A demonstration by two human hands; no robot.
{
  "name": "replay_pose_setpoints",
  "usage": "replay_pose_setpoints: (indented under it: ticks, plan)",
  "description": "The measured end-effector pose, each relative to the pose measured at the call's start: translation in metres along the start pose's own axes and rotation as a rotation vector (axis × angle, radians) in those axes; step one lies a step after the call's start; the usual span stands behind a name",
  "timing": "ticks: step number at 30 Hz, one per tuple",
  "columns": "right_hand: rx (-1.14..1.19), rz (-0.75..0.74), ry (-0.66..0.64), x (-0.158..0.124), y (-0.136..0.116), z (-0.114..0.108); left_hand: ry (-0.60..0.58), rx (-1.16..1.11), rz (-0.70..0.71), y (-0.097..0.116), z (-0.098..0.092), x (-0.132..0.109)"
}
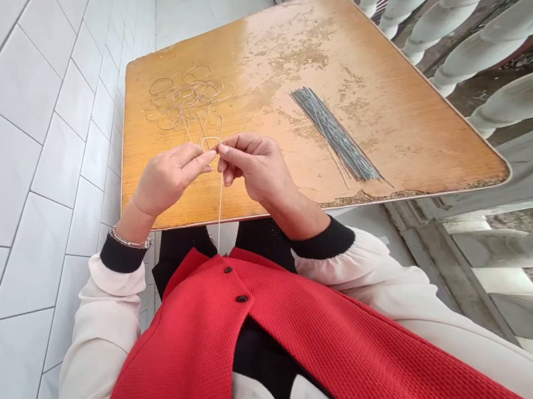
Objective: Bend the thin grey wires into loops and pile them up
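A thin, pale metal wire (220,200) is pinched between my two hands above the near left part of the table. It curves in a small arch over my fingertips, and one end runs down toward my red vest. My left hand (172,174) grips the wire with fingers pressed together. Beside it, with thumb and forefinger closed, my right hand (256,162) holds the same wire; the fingertips of both hands nearly meet. Just beyond them lies a loose pile of curled wire pieces (189,95), some with straight tails pointing at me.
A bundle of straight grey wires (337,134) lies on the right of the worn wooden table (249,60), with one wire slightly apart. A white tiled wall (55,111) runs along the left. White balusters (459,7) stand close to the right edge.
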State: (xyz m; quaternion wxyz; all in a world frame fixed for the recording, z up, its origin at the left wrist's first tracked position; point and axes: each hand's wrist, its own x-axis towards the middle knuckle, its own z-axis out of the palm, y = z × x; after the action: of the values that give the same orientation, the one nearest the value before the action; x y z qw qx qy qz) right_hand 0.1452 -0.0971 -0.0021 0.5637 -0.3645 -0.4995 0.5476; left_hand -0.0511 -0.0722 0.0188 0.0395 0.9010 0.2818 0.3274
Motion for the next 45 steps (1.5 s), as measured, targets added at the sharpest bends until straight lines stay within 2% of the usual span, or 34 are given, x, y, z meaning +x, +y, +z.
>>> replay_pose_setpoints:
  ticks: [10, 20, 30, 39, 45]
  plan:
    - [0.040, -0.065, 0.054, -0.005, 0.002, 0.004, 0.001, -0.001, -0.005, -0.002, -0.001, 0.001]
    - [0.048, -0.058, 0.099, -0.011, 0.008, 0.009, 0.025, 0.206, 0.011, 0.006, 0.001, 0.000]
    - [0.107, -0.037, 0.125, -0.009, 0.013, 0.010, 0.052, 0.286, -0.169, 0.020, 0.016, -0.003]
    - [0.129, 0.026, 0.116, -0.010, 0.008, 0.011, 0.119, 0.163, -0.263, 0.030, 0.023, -0.004]
    - [0.150, 0.043, 0.149, -0.007, 0.008, 0.009, 0.125, 0.091, -0.203, 0.031, 0.017, -0.003]
